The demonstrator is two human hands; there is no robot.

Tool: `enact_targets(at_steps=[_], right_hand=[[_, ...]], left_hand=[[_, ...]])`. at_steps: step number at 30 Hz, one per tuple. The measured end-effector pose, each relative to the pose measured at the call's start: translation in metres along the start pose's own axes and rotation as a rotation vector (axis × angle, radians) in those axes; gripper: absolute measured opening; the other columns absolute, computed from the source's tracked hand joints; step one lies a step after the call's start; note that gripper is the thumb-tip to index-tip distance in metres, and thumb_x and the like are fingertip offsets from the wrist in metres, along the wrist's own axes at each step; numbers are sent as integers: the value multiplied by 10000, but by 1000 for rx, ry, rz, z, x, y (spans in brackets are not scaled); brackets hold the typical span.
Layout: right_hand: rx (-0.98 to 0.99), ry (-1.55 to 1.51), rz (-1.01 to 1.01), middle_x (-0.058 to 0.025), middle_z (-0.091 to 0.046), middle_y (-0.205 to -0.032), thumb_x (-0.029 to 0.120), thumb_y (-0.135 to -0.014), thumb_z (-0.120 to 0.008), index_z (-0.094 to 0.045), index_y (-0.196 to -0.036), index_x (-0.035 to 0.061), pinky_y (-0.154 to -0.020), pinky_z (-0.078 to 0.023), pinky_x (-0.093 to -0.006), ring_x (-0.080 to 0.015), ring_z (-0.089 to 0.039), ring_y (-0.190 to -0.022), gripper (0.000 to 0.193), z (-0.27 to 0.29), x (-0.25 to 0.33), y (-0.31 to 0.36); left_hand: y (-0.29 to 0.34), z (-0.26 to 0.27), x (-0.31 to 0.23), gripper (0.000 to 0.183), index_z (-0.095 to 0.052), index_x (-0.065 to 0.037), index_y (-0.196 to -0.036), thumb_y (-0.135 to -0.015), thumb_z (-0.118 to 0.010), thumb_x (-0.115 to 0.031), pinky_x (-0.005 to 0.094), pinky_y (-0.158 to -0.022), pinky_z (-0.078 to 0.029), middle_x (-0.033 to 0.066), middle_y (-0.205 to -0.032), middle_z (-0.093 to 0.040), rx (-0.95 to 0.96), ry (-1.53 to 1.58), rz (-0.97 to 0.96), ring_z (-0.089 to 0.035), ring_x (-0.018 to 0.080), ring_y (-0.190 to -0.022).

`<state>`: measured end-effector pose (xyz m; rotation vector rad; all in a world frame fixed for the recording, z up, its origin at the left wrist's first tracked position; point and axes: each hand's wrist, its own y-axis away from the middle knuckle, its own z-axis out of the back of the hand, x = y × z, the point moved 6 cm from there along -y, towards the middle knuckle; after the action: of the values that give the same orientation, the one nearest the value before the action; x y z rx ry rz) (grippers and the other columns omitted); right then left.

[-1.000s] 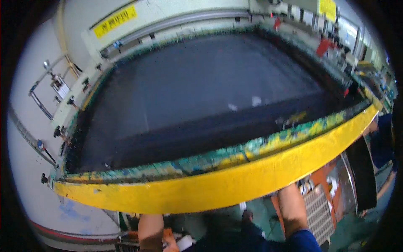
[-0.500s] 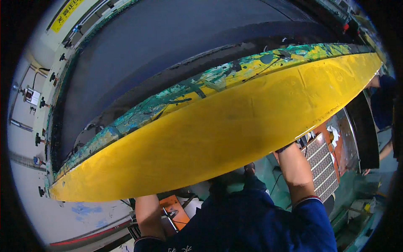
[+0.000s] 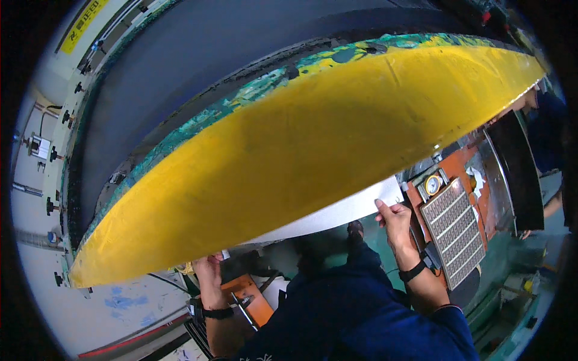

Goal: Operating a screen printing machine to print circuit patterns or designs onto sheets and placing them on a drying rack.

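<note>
Yellow panel point(image 3: 313, 150) overhangs white sheet point(image 3: 344, 210), whose visible length slants up-right.

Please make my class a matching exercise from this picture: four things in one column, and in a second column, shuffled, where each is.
Things:
1. White sheet
2. Yellow panel
3. Round dial
4. Dark blue shirt

Places:
A. Beside the patterned panel
B. Worn by the person, at the picture's bottom
C. Gripped by the right hand
D. Bordering the paint-smeared frame edge

Pairs: 1-C, 2-D, 3-A, 4-B
</note>
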<state>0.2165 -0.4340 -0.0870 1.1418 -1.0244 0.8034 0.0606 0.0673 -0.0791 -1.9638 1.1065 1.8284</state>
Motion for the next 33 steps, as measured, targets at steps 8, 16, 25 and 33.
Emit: enact_targets(at_steps=[8, 16, 25, 33], right_hand=[[17, -30, -27, -43, -619, -574, 252, -830, -773, -625, -663, 23, -386, -365, -211, -71, -501, -422, 320, 6, -19, 9], [46, -55, 12, -23, -622, -605, 236, -832, -771, -613, -701, 47, -426, -367, -198, -54, -504, -465, 279, 6, -28, 10], [46, -221, -62, -1, -602, -642, 163, -826, -760, -608, -739, 62, -464, -371, -196, -55, -492, -503, 202, 2, -29, 14], [92, -207, -132, 0, -604, -662, 159, -829, -754, -635, -787, 52, -488, -387, -211, -62, -505, -533, 166, 3, -34, 13]], left_hand=[[25, -27, -43, 138, -637, -31, -959, -914, -640, -162, 251, -546, -440, 25, -803, -650, 90, -208, -222, -564, 109, -630], [58, -131, -99, 131, -595, -13, -841, -860, -638, -135, 322, -554, -409, 70, -704, -572, 313, -978, -739, -519, 209, -596], [92, -283, -18, 158, -618, -7, -838, -733, -579, -119, 449, -711, -525, 169, -833, -647, 827, -1463, -1040, -634, 341, -805], [22, -176, -30, 242, -657, -48, -917, -809, -738, -248, 333, -589, -513, 112, -692, -666, 275, -1087, -552, -659, 228, -615]])
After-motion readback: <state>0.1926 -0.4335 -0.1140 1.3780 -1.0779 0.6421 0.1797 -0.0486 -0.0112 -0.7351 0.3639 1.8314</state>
